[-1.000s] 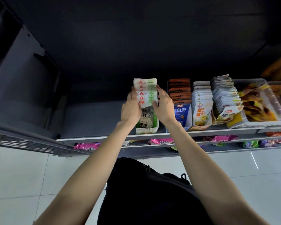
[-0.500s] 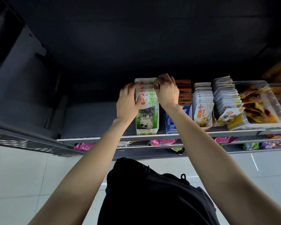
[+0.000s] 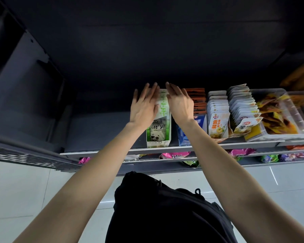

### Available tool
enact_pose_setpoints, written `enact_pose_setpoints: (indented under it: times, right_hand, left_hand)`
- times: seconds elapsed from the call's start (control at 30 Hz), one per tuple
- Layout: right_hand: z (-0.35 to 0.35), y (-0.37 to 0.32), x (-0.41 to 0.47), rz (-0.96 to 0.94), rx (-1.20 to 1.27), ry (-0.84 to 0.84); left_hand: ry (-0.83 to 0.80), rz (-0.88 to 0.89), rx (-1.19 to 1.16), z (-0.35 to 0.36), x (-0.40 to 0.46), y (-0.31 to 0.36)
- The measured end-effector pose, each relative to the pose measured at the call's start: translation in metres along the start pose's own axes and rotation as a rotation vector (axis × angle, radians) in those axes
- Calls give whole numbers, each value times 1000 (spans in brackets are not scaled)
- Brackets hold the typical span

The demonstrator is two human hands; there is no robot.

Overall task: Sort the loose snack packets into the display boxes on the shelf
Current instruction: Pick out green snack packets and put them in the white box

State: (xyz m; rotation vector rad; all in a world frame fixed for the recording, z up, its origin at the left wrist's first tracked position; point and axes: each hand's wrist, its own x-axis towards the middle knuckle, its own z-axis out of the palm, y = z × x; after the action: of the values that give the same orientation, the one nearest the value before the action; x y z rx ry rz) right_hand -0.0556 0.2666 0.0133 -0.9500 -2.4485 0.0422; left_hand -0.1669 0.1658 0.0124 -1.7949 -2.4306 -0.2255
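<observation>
your left grip point(image 3: 144, 106) and right grip point(image 3: 180, 105) are both spread flat, fingers straight, pressing either side of the green and white packets point(image 3: 162, 106) standing in the panda display box point(image 3: 158, 132) on the shelf point(image 3: 98, 152), just left of the blue box point(image 3: 182, 137)

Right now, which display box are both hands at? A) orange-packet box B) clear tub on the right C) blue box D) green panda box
D: the left hand and right hand, fingers straight, flank the packets standing in the green panda box, leftmost on the shelf.
</observation>
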Motion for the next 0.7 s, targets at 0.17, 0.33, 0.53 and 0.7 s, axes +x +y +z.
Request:
enact_pose_setpoints:
  times: [0.17, 0.33, 0.53, 0.7]
  right_hand:
    - [7, -6, -6, 25, -38, -97]
    - [3, -5, -2, 47, -19, -335]
    - [3, -5, -9, 91, 161, -352]
    - [1, -11, -22, 169, 369, -380]
  left_hand:
    - [-125, -5, 14, 2, 4, -3]
    - [-62, 22, -28, 0, 1, -6]
    - [-94, 55, 20, 4, -8, -16]
    - [-24, 42, -48, 2, -3, -11]
